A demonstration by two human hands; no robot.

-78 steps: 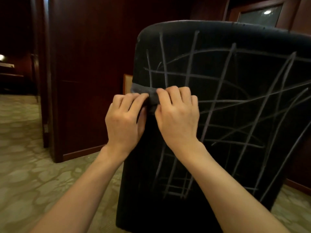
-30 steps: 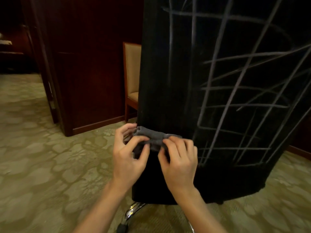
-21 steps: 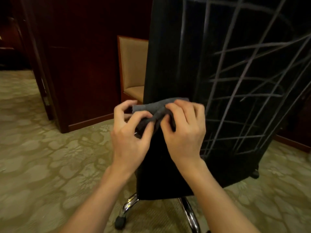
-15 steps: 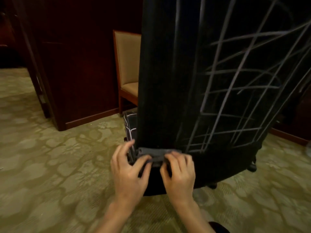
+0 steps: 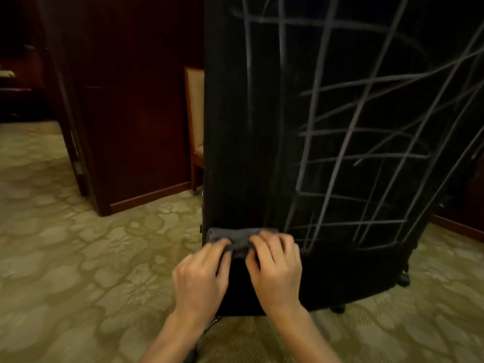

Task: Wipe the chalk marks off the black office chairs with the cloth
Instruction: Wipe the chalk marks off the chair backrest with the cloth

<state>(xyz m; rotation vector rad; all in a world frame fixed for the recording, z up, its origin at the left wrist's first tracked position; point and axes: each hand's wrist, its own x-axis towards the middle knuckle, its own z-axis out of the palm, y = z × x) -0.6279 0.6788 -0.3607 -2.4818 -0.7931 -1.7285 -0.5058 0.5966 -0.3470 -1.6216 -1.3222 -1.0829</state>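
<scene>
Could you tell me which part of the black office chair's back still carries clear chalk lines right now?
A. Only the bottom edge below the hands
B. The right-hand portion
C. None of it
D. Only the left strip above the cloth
B: bright chalk lines criss-cross the right portion of the black office chair, while the left strip above the cloth looks mostly dark with only faint streaks.

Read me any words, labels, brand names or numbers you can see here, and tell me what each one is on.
None: no readable text in this view.
The chair back carries only crossing chalk lines, not letters or numbers.
The cloth, held against it by the left hand and right hand, shows no label.
</scene>
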